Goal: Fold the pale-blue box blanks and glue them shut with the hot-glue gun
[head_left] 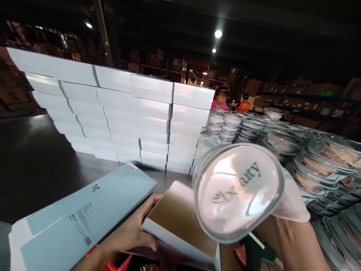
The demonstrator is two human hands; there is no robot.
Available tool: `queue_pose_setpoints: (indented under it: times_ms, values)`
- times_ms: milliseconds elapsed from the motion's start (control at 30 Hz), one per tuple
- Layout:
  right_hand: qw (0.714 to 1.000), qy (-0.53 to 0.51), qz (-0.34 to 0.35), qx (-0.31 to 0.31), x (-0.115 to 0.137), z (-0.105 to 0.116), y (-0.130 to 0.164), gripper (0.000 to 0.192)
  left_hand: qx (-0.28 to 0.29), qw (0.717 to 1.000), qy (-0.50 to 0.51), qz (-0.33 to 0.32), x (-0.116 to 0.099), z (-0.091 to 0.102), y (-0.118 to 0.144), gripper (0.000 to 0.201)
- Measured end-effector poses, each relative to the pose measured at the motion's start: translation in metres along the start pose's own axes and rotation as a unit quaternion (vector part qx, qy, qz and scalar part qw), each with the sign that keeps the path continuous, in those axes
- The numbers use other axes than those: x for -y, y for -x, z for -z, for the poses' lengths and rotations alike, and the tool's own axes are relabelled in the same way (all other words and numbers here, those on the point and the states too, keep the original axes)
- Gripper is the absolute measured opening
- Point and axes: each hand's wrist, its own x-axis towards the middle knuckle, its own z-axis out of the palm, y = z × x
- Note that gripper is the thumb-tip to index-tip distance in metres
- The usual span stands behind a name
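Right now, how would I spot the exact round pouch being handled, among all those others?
Start at the big wall of white boxes across the table; the stacks of round clear pouches lie to its right. Nearer the camera, the right hand holds one round pouch up over an open box steadied by the left hand. It alone is lifted, its printed face turned toward the camera.

The round case (238, 192) near right is clear, glossy plastic with a shiny rim. The open box (180, 222) shows matt brown card inside. The flat sheet (84, 214) at left — smooth, pale, printed card. The stacked boxes (135, 113) far left — white, slightly satin card. The table (34, 162) looks dark and sheeny.
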Motion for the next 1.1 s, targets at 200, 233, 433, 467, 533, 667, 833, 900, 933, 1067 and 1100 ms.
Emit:
queue_pose_setpoints:
  times_ms: [200, 233, 433, 467, 533, 667, 833, 900, 933, 1067, 1100]
  values:
    - [0.978, 0.082, 0.130, 0.140, 0.018, -0.050, 0.041, 0.012, -0.028, 0.996, 0.079, 0.034, 0.026, -0.027, -0.005, 0.078]
    - [0.969, 0.114, 0.168, 0.137, 0.010, -0.051, 0.052, 0.013, -0.038, 0.996, 0.074, 0.036, 0.029, -0.028, -0.002, 0.082]
    - [0.992, 0.093, 0.088, -0.007, -0.051, -0.046, 0.108, 0.037, -0.115, 0.992, 0.049, 0.026, 0.046, -0.024, 0.025, 0.110]
    - [0.995, 0.071, 0.073, -0.018, -0.060, -0.048, 0.115, 0.036, -0.138, 0.989, 0.043, 0.000, 0.049, -0.023, 0.028, 0.109]
    - [0.995, 0.064, 0.075, 0.004, -0.076, -0.053, 0.129, 0.040, -0.161, 0.985, 0.022, -0.064, 0.051, -0.021, 0.032, 0.093]
    - [0.979, 0.131, 0.108, 0.111, -0.096, -0.074, 0.151, 0.055, -0.095, 0.989, -0.064, -0.093, 0.038, -0.024, 0.031, 0.065]
    - [0.992, 0.119, -0.025, 0.035, -0.088, -0.115, 0.162, 0.045, -0.211, 0.974, -0.045, -0.069, 0.024, -0.046, 0.026, 0.052]
    - [0.993, 0.078, -0.087, 0.007, -0.085, -0.121, 0.162, 0.058, -0.253, 0.965, -0.025, -0.067, 0.023, -0.052, 0.026, 0.041]
    - [0.993, 0.063, -0.095, -0.001, -0.086, -0.117, 0.162, 0.064, -0.246, 0.968, -0.022, -0.054, 0.022, -0.052, 0.026, 0.036]
    - [0.970, 0.238, -0.045, -0.031, -0.106, -0.048, 0.161, 0.062, -0.143, 0.986, -0.078, 0.032, 0.018, -0.035, 0.029, 0.034]
    - [0.932, 0.354, -0.052, -0.048, -0.112, -0.023, 0.162, 0.053, -0.120, 0.987, -0.098, 0.032, 0.018, -0.029, 0.030, 0.033]
